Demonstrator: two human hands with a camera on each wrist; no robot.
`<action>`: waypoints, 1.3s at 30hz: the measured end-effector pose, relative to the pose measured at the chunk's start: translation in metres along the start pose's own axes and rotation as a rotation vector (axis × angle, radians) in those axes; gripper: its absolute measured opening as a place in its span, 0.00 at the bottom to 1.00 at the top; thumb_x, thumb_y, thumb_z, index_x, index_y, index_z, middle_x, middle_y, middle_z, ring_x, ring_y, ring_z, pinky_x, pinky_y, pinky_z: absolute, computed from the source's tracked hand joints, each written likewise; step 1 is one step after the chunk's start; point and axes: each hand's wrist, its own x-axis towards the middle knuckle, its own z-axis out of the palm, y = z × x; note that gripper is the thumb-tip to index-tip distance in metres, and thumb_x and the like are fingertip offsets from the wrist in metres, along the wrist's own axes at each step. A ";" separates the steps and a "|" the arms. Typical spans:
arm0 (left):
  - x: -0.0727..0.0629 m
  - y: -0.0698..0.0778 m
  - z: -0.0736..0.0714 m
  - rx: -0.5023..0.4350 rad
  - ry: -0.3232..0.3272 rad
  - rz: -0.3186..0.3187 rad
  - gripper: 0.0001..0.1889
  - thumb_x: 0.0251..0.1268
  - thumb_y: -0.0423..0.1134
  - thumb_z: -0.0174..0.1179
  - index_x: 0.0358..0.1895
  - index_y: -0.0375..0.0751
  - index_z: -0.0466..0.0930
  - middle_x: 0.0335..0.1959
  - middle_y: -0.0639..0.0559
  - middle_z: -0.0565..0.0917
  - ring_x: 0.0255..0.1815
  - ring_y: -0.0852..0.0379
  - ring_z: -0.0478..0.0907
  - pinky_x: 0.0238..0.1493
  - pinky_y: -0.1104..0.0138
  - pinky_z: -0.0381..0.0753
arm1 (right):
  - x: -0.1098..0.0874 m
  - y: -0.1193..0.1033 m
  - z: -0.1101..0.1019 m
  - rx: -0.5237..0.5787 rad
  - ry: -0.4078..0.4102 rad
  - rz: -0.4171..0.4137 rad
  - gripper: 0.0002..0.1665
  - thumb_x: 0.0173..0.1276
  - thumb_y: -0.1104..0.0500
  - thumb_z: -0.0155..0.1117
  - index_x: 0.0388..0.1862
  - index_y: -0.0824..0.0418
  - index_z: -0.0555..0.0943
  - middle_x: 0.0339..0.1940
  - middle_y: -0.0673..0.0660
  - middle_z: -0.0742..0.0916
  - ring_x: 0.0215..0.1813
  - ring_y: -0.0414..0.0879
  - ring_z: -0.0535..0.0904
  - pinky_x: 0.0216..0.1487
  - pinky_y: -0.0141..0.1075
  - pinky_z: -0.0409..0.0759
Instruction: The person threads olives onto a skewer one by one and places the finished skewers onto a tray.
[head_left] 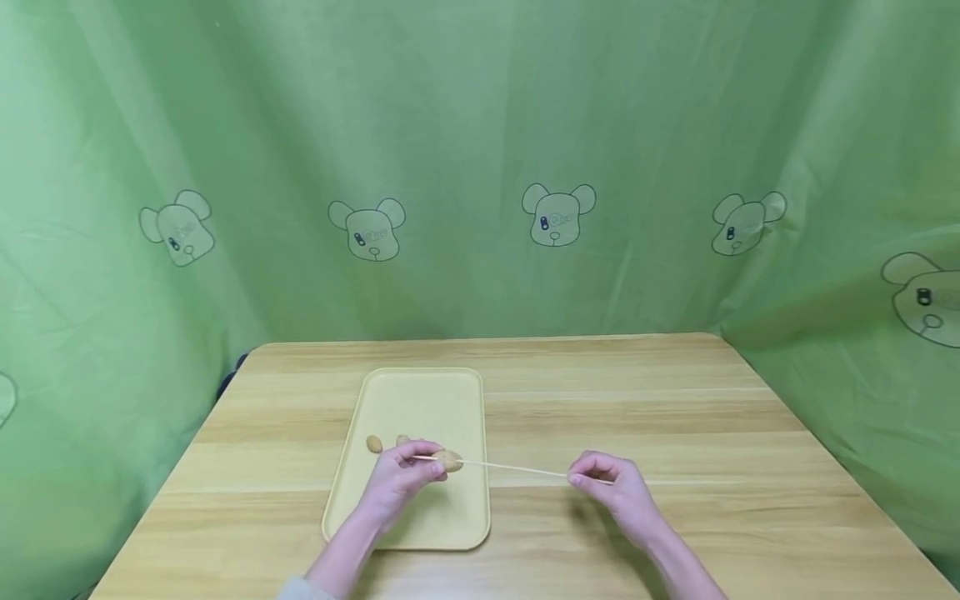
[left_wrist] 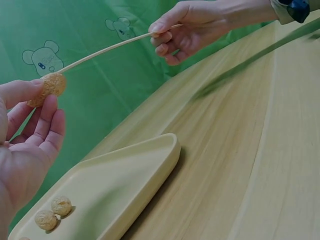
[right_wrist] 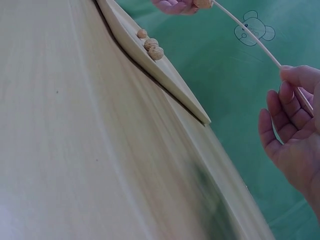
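Left hand (head_left: 397, 479) pinches a tan ball (head_left: 449, 460) between thumb and fingertips, held above the tray (head_left: 420, 400). The ball sits on the tip of a thin skewer (head_left: 513, 468). Right hand (head_left: 611, 487) pinches the skewer's far end, thumb against forefinger, the other fingers loosely curled.

Risks, as judged: the skewer is long and slender and already bows in the wrist views; an off-axis push could snap it or run the point into the left fingertips. A loose pinch could let the ball drop to the wooden table (head_left: 675, 417).

Count: one skewer, one ball on it, one tray. Loose balls on the tray (right_wrist: 150, 44): three in the right wrist view; the head view shows two, a third probably hidden by the hand.
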 end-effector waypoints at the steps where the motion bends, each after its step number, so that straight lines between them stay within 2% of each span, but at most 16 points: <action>1: 0.000 -0.001 0.001 -0.005 -0.004 0.000 0.13 0.52 0.19 0.56 0.37 0.38 0.78 0.34 0.48 0.79 0.32 0.58 0.80 0.45 0.67 0.80 | 0.000 0.000 0.000 0.000 0.000 0.000 0.03 0.58 0.74 0.60 0.30 0.69 0.79 0.30 0.47 0.83 0.36 0.36 0.77 0.40 0.32 0.77; 6: 0.000 -0.003 0.005 -0.029 -0.014 0.004 0.13 0.52 0.19 0.56 0.36 0.41 0.79 0.33 0.50 0.81 0.32 0.59 0.80 0.45 0.68 0.80 | 0.002 -0.002 0.001 0.010 0.003 -0.007 0.05 0.57 0.74 0.59 0.31 0.69 0.80 0.30 0.48 0.83 0.35 0.39 0.77 0.39 0.31 0.77; 16: -0.002 -0.006 0.009 -0.059 -0.028 0.044 0.12 0.53 0.20 0.57 0.38 0.38 0.77 0.34 0.50 0.81 0.34 0.58 0.80 0.45 0.67 0.80 | 0.004 -0.002 0.008 0.085 -0.011 -0.022 0.04 0.57 0.75 0.59 0.31 0.73 0.79 0.30 0.47 0.82 0.34 0.38 0.77 0.37 0.29 0.76; 22: -0.003 -0.006 0.012 -0.088 -0.047 0.075 0.15 0.53 0.19 0.55 0.36 0.43 0.80 0.34 0.51 0.80 0.34 0.60 0.79 0.45 0.69 0.80 | 0.004 0.000 0.014 0.142 -0.019 -0.005 0.03 0.58 0.75 0.59 0.31 0.72 0.79 0.30 0.46 0.82 0.34 0.37 0.76 0.36 0.29 0.76; 26: -0.004 -0.007 0.014 -0.113 -0.073 0.098 0.15 0.54 0.20 0.56 0.36 0.45 0.81 0.36 0.52 0.79 0.35 0.60 0.79 0.45 0.70 0.79 | 0.003 0.001 0.018 0.172 -0.027 -0.023 0.02 0.58 0.74 0.59 0.31 0.75 0.77 0.30 0.46 0.82 0.33 0.37 0.76 0.34 0.28 0.75; 33: -0.004 -0.010 0.018 -0.130 -0.076 0.098 0.15 0.54 0.19 0.56 0.36 0.45 0.82 0.31 0.53 0.84 0.32 0.61 0.80 0.43 0.71 0.80 | 0.003 0.000 0.022 0.194 -0.032 -0.043 0.04 0.58 0.74 0.59 0.31 0.77 0.76 0.30 0.46 0.82 0.33 0.38 0.76 0.34 0.29 0.75; 39: -0.003 -0.015 0.019 -0.131 -0.078 0.105 0.16 0.53 0.19 0.55 0.36 0.46 0.82 0.31 0.53 0.84 0.32 0.61 0.80 0.44 0.71 0.80 | 0.004 -0.001 0.026 0.199 -0.039 -0.039 0.03 0.58 0.73 0.59 0.31 0.76 0.76 0.30 0.46 0.82 0.33 0.37 0.76 0.34 0.29 0.75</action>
